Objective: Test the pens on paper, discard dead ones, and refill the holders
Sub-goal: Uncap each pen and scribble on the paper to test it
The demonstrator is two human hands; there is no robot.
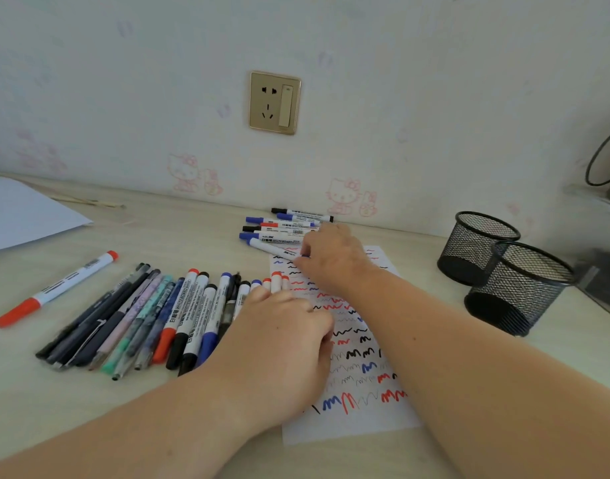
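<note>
A white test paper [358, 409] covered in red, blue and black scribbles lies in front of me. My right hand [331, 257] reaches to its far end and pinches the tail of a blue-capped whiteboard marker [269, 246], the nearest of several markers [286, 224] stacked by the wall. My left hand [282, 337] rests on the right end of a long row of pens and markers [151, 316], its fingers over several red and blue marker ends [275, 281]; its grip is hidden. Two black mesh holders [476, 247] [517, 288] stand at the right.
A lone red-capped marker [54, 288] lies apart at the left. A white sheet [23, 212] sits at the far left, with thin sticks [89, 202] beyond it. A wall socket [275, 102] is above the desk. A grey object [604, 271] stands at the right edge.
</note>
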